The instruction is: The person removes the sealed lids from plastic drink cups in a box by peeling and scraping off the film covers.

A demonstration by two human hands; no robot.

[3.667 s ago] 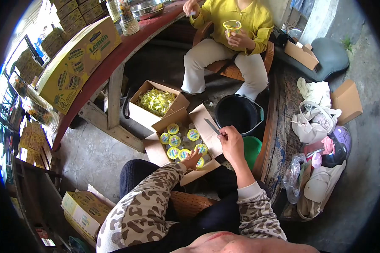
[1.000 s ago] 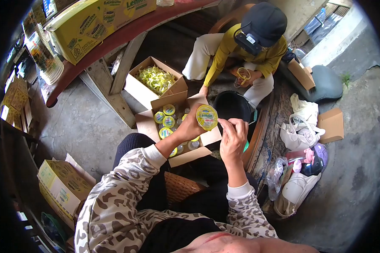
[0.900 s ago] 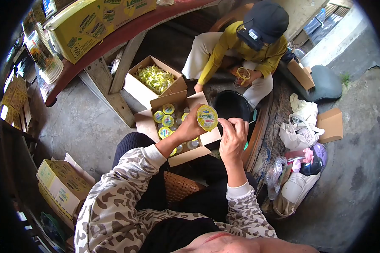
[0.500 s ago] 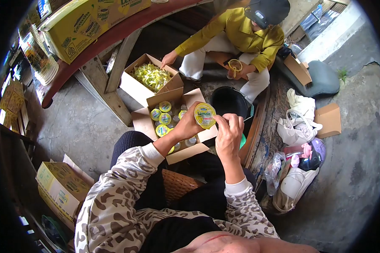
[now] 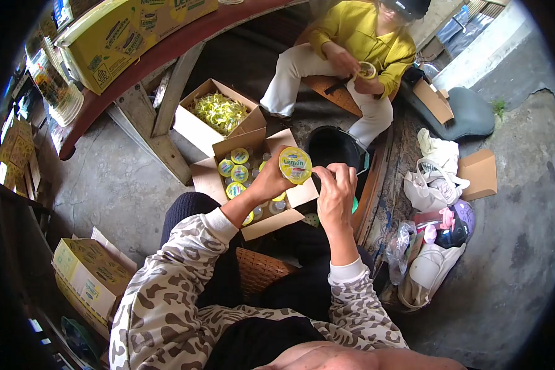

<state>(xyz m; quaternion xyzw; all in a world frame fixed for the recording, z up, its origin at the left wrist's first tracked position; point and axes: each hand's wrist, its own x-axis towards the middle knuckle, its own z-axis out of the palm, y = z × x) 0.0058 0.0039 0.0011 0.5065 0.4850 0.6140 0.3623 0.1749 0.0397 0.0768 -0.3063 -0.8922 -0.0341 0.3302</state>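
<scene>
My left hand [image 5: 272, 179] is closed around a lemon drink cup [image 5: 295, 165], its round yellow printed lid turned up toward me. At the lid's right edge, my right hand [image 5: 337, 196] has thumb and finger pinched together; whatever is between the fingertips is too small to make out. Below my hands stands an open cardboard box [image 5: 272, 227] with several lemon cups [image 5: 239, 173] in it. Some cups in it show yellow lids, while others look clear on top.
Behind it, another box [image 5: 194, 131] holds a heap of yellow strips [image 5: 219, 113]. A person in a yellow shirt [image 5: 354, 31] sits opposite with a cup. A black bucket [image 5: 331, 148] stands at right. Bags [image 5: 428, 274] and a helmet lie farther right; a wooden table [image 5: 166, 80] rises at left.
The other person has drawn a hand back from the box of strips to the cup they hold, and sits more upright. My cup has shifted slightly left; my pinch stays by its rim.
</scene>
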